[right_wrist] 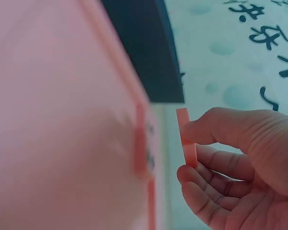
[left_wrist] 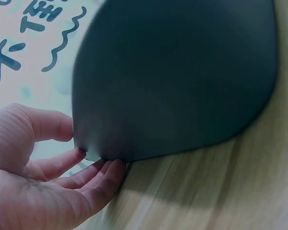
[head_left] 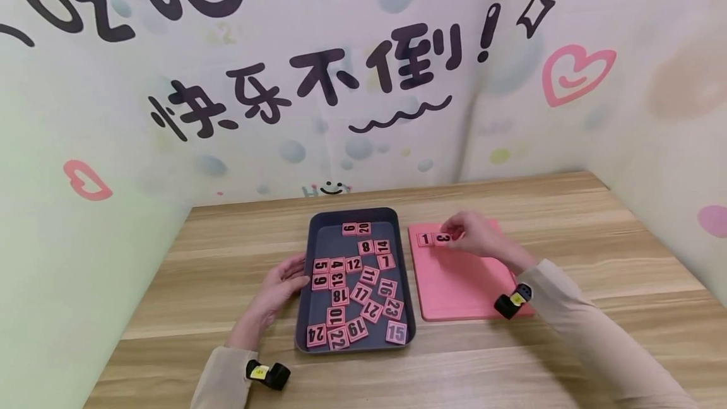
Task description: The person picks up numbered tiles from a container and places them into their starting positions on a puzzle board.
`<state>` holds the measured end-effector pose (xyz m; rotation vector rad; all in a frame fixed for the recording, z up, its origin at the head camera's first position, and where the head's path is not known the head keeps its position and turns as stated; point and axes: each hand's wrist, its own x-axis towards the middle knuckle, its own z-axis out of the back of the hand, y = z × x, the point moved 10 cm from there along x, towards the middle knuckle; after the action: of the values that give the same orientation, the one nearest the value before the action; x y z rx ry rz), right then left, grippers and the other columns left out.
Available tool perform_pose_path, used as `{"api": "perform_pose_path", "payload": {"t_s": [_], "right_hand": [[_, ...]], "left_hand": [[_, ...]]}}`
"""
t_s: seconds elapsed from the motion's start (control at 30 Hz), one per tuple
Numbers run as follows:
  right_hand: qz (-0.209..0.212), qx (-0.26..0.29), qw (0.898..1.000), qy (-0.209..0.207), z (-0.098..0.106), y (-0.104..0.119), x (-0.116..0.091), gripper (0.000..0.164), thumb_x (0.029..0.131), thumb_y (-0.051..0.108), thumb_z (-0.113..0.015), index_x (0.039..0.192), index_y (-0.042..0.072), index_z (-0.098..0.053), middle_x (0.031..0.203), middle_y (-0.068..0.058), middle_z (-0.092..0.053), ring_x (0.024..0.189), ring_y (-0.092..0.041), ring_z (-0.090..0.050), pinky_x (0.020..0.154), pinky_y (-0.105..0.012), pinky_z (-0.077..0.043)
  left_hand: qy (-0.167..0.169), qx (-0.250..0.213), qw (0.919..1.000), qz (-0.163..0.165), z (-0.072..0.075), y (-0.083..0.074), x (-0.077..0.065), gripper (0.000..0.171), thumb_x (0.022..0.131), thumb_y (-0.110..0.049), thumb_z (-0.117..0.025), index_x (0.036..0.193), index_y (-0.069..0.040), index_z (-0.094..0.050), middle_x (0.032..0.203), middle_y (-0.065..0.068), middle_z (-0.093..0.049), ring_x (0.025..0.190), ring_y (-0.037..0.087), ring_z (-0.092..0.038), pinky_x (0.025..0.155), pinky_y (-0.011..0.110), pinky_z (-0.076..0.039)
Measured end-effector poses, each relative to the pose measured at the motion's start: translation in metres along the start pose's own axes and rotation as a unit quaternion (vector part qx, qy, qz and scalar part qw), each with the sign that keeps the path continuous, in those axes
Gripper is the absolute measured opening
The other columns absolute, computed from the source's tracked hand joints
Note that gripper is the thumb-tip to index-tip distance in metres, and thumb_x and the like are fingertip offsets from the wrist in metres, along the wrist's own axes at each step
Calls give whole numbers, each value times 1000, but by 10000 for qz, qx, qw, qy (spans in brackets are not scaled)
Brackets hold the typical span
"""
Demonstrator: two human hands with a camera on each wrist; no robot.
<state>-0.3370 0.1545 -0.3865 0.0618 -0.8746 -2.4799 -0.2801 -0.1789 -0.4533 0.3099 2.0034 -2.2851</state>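
A dark grey tray (head_left: 404,327) holds several pink tiles with black numbers. My left hand (head_left: 280,288) is at the tray's left side, its thumb at the rim and the other fingertips against the outer wall (left_wrist: 173,86), as the left wrist view shows. Over the top of a pink board (head_left: 454,289), my right hand (head_left: 479,237) pinches a thin pink number tile (right_wrist: 186,139) between thumb and fingers. In the head view a tile marked 3 (head_left: 442,238) shows sideways right at these fingertips, close beside the tile marked 1 (head_left: 424,240).
Tray and board stand side by side on a wood-grain table (head_left: 216,283), a narrow gap between them. Behind the table is a white printed wall covering (head_left: 272,150) with black writing. Each wrist wears a small black camera; the one on the right (head_left: 513,300) hangs over the board.
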Motion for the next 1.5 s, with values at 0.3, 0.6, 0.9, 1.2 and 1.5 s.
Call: {"api": "perform_pose_path", "payload": {"t_s": [0.3, 0.6, 0.9, 1.2, 1.5], "right_hand": [[-21, -107, 9998, 179, -6, -21, -17, 17, 70, 1, -76, 86, -3, -70, 72, -2, -64, 65, -11, -55, 58, -24, -48], [14, -226, 9991, 354, -10, -24, -23, 24, 68, -4, -75, 91, -5, -68, 77, -6, -62, 70, -16, -56, 62, -27, -47], [-966, -609, 9932, -206, -8, -34, -23, 41, 68, 23, -83, 85, -2, -56, 72, -5, -54, 67, -17, -48, 64, -32, -44], [-977, -348, 9943, -257, -6, -37, -19, 25, 71, 4, -77, 87, -3, -60, 77, -8, -62, 71, -19, -57, 66, -35, -49], [-1068, -397, 9919, -567, 1, -40, -18, 23, 71, 1, -77, 87, -6, -62, 77, -11, -61, 71, -22, -55, 64, -34, -48]], "left_hand": [[-31, 42, 10000, 5, 2, 1, -1, 52, 88, 7, -52, 138, 5, -38, 137, 28, -42, 126, 38, -41, 103, 45, -35], [7, 38, 10000, 27, 2, 3, -2, 53, 88, 6, -53, 139, 5, -37, 138, 28, -41, 126, 38, -40, 103, 45, -35], [-2, -4, 10000, 1, 2, 3, -1, 52, 88, 7, -52, 138, 5, -38, 137, 28, -42, 126, 38, -41, 103, 44, -36], [30, -12, 10000, -20, 0, 0, -1, 53, 88, 8, -51, 138, 6, -37, 138, 29, -41, 126, 38, -41, 102, 43, -36], [16, 57, 10000, -20, 0, -1, 0, 52, 88, 7, -52, 138, 5, -38, 137, 28, -42, 125, 38, -41, 102, 43, -37]]}}
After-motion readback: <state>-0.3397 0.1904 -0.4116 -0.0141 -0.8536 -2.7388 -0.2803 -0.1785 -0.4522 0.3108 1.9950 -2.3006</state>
